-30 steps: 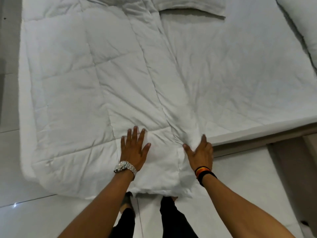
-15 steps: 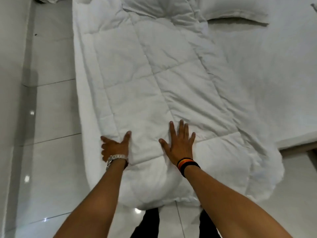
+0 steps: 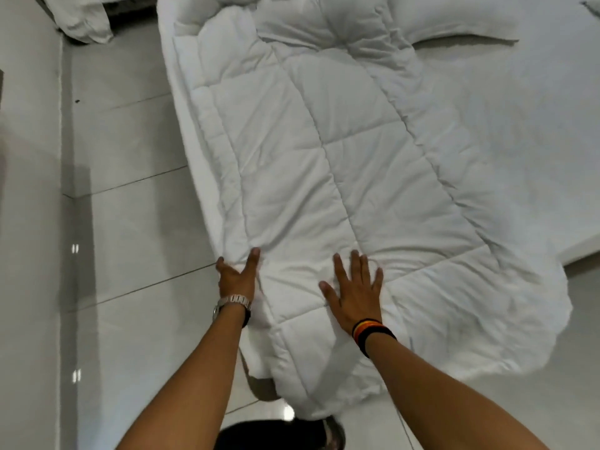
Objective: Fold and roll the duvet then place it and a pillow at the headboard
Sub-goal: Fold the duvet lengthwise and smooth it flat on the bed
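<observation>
The white quilted duvet (image 3: 341,177) lies folded into a long strip along the bed's left side, and its near end hangs over the foot of the bed. My left hand (image 3: 235,279) holds the strip's left edge, thumb on top and fingers down the side. Palm down with fingers spread, my right hand (image 3: 355,295) presses flat on the strip's middle. A white pillow (image 3: 454,24) lies at the far end of the bed, touching the duvet's far end.
The white sheeted mattress (image 3: 535,131) stretches to the right of the strip. Glossy white floor tiles (image 3: 130,228) run along the bed's left side up to a wall (image 3: 26,190). A bundle of white linen (image 3: 82,22) lies on the floor at the far left.
I have shifted to the left along the foot of the bed. Both hands moved from the duvet's right fold to its left part; the left hand now holds the left edge.
</observation>
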A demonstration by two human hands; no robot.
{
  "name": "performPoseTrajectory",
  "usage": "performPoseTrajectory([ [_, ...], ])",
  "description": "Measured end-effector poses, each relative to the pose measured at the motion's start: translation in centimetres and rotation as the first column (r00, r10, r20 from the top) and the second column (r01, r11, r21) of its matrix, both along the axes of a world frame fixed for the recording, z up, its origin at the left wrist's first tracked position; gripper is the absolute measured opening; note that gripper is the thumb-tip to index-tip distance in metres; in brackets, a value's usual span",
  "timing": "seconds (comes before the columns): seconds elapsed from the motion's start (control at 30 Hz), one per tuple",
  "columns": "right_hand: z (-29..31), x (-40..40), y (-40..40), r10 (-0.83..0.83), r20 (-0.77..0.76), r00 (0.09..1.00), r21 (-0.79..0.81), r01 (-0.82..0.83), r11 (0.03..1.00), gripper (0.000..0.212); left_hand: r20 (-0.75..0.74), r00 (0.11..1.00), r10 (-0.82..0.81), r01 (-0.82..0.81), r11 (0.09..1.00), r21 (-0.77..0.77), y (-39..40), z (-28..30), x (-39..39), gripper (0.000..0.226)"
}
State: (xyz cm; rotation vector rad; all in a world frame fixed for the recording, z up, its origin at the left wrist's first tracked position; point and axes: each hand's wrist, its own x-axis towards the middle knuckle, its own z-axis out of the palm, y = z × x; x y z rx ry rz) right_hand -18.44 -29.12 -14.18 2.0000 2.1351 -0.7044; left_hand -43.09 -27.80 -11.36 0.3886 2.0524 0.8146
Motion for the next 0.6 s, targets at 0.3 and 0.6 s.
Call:
performPoseTrajectory([
  [0.3, 2.8, -8.2, 6.8, -0.166, -0.089, 0.982, 0.162, 0.179, 0.970, 0.077, 0.246, 0.967, 0.066, -0.065, 0.998, -0.010, 11.8, 1.0, -6.7, 0.114],
  [0.6, 0.2, -20.5, 22.0, -0.341, -0.049, 0.939, 0.182, 0.344, 0.921, 0.075, 0.393, 0.919, -0.011, -0.038, 0.993, 0.116, 34.7, -0.2, -13.3, 0.127],
])
